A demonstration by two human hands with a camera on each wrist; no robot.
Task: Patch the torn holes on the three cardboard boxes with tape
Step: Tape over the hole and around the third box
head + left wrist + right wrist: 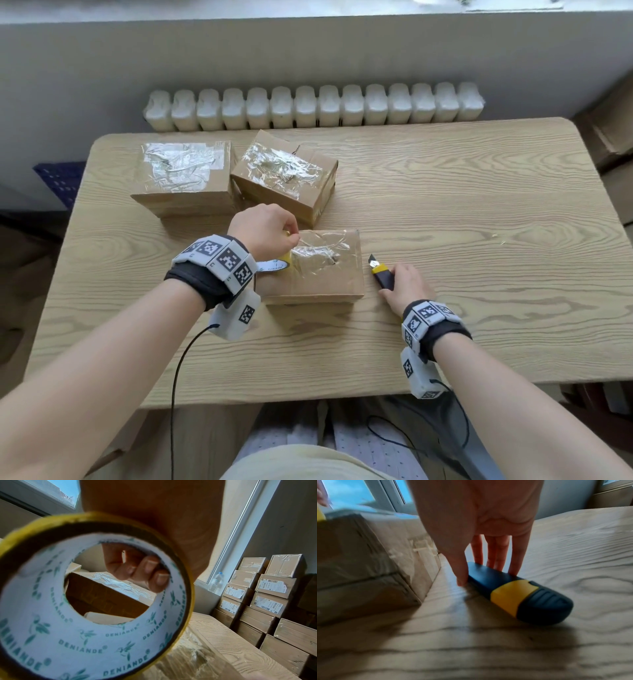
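Three cardboard boxes sit on the wooden table (479,205). The far left box (185,192) and the middle box (284,178) have crinkled clear tape across their tops. On the near box (318,284), clear tape lies over a dark torn hole (333,261). My left hand (289,236) grips the yellow-edged tape roll (274,266) over that box's left end; my fingers (137,572) curl through the roll (85,635). My right hand (390,281) pinches a blue and yellow utility knife (380,272) lying on the table right of the near box. Its thumb (462,574) is on one side of the knife (522,599) and its fingers on the other.
A white radiator (315,108) runs along the wall behind the table. Stacked cardboard boxes (265,601) and a water bottle (215,582) stand off the table's right side. A blue crate (60,181) sits at the far left. Cables hang from both wrists.
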